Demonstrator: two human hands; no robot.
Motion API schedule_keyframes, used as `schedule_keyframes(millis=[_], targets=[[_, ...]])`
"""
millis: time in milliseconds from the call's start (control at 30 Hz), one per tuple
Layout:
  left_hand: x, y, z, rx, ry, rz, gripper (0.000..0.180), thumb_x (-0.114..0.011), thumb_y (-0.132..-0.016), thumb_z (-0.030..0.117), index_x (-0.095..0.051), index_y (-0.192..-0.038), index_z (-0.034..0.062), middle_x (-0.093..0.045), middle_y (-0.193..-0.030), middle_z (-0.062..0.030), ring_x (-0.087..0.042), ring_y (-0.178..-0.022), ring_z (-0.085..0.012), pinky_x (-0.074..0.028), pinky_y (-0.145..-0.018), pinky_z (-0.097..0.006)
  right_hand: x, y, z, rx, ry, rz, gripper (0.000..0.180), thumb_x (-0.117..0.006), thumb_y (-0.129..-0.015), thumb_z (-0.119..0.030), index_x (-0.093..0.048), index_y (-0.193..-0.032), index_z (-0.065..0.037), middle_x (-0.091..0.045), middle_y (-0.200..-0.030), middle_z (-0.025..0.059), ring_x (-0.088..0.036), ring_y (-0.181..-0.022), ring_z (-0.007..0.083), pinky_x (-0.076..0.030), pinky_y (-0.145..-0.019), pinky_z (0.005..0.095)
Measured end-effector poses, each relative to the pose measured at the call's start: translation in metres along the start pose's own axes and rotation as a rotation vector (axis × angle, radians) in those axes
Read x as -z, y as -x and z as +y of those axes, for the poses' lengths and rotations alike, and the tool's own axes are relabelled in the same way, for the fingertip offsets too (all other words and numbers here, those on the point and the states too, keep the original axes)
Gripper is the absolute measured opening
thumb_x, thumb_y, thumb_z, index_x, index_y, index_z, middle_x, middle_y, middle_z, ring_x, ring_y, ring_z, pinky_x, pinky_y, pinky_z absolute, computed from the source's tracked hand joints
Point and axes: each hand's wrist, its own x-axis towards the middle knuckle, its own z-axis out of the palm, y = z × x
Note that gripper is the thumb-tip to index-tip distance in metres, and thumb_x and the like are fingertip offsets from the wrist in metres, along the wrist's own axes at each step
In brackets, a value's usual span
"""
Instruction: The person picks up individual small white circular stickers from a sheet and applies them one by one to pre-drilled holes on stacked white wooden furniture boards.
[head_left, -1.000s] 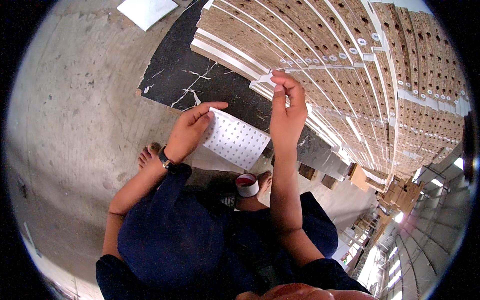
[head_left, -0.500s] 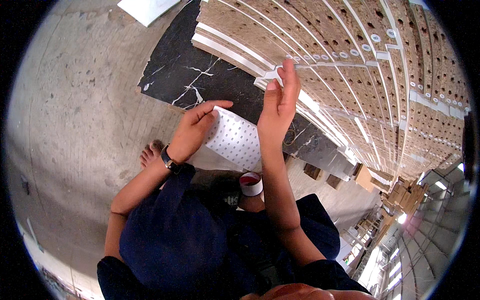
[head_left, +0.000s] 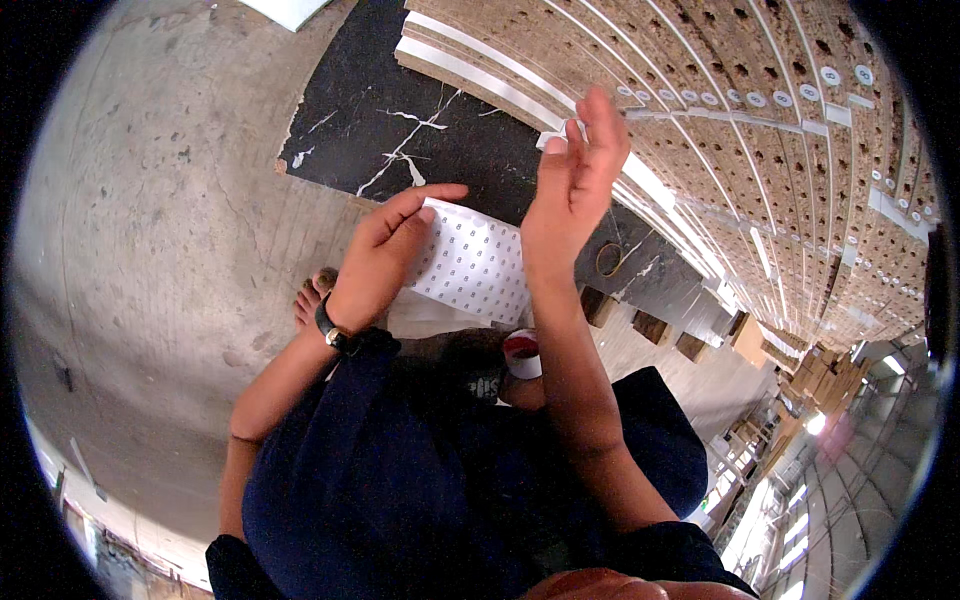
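The left hand [head_left: 385, 260] pinches the sticker sheet [head_left: 470, 265], holding it flat and close by the right hand [head_left: 570, 190], whose open fingers [head_left: 600, 130] press a sticker against the board stack [head_left: 760, 130].

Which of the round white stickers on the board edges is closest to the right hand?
The round sticker at the near end of the row on the stacked boards, just right of the right hand fingertips. The others run further right, away from the hand.
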Motion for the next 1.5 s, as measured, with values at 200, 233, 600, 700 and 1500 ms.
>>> schedule_keyframes(millis=[200, 233, 600, 700, 1500], targets=[[0.005, 0.001, -0.003, -0.036, 0.006, 0.041, 0.030, -0.041, -0.090, 0.014, -0.055, -0.115, 0.0051, -0.059, -0.098, -0.0020, -0.053, -0.086, -0.0084, -0.042, -0.078, -0.022, 0.008, 0.000, 0.001, 0.052, -0.537, 0.120, 0.016, -0.045, -0.088, -0.015, -0.051, -0.087, 0.000, -0.058, -0.070, 0.0091, -0.052, -0.054, 0.0106, -0.031, -0.100, 0.0428], [0.006, 0.000, -0.003, -0.068, -0.032, 0.048, 0.030, -0.041, -0.090, 0.014, -0.055, -0.115, 0.0050, -0.059, -0.098, -0.0020, -0.054, -0.086, -0.0089, -0.042, -0.078, -0.023, 0.008, -0.005, 0.000, 0.049, -0.616, 0.177, 0.021, -0.044, -0.089, -0.020, -0.048, -0.079, -0.003, -0.056, -0.062, 0.0066, -0.046, -0.047, 0.0083, -0.028, -0.102, 0.0478], [0.004, 0.001, -0.003, -0.074, -0.031, 0.041, 0.029, -0.039, -0.091, 0.010, -0.056, -0.114, 0.0060, -0.057, -0.088, 0.0005, -0.048, -0.077, -0.0041, -0.039, -0.070, -0.019, 0.025, -0.028, 0.006, -0.168, -1.233, 0.162, 0.029, -0.034, -0.088, -0.028, -0.048, -0.078, -0.006, -0.045, -0.052, 0.0063, -0.039, -0.041, 0.0138, -0.028, -0.102, 0.0483], [0.004, 0.001, -0.004, -0.063, -0.005, 0.041, 0.029, -0.039, -0.091, 0.010, -0.056, -0.114, 0.0063, -0.057, -0.087, 0.0004, -0.048, -0.076, -0.0040, -0.039, -0.069, -0.019, 0.024, -0.027, 0.008, -0.133, -1.180, 0.161, 0.028, -0.034, -0.088, -0.027, -0.049, -0.079, -0.005, -0.047, -0.054, 0.0066, -0.041, -0.043, 0.0146, -0.028, -0.103, 0.0481], [0.006, -0.001, -0.003, 0.006, -0.021, 0.032, 0.030, -0.040, -0.090, 0.010, -0.055, -0.115, 0.0032, -0.058, -0.100, -0.0031, -0.052, -0.088, -0.0090, -0.041, -0.080, -0.022, 0.018, -0.046, -0.005, 0.137, -0.834, -0.034, 0.031, -0.040, -0.089, -0.026, -0.052, -0.082, 0.002, -0.057, -0.070, 0.0136, -0.055, -0.057, 0.0180, -0.037, -0.097, 0.0453]])
